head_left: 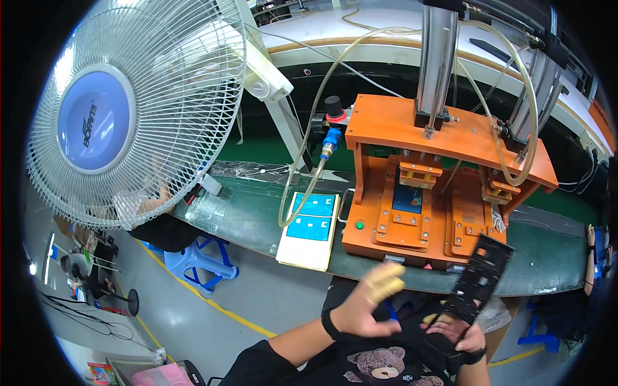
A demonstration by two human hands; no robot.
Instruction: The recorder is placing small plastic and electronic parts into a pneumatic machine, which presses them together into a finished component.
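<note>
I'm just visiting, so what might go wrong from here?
The black slotted strip might slip, as only the right hand holds it. The left hand could knock the pale board, which lies near the front edge of the bench. A hand inside the open-fronted orange press could get pinched.

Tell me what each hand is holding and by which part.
The right hand holds a black slotted strip by its lower end, nearest the body. The left hand holds nothing visible.
</note>
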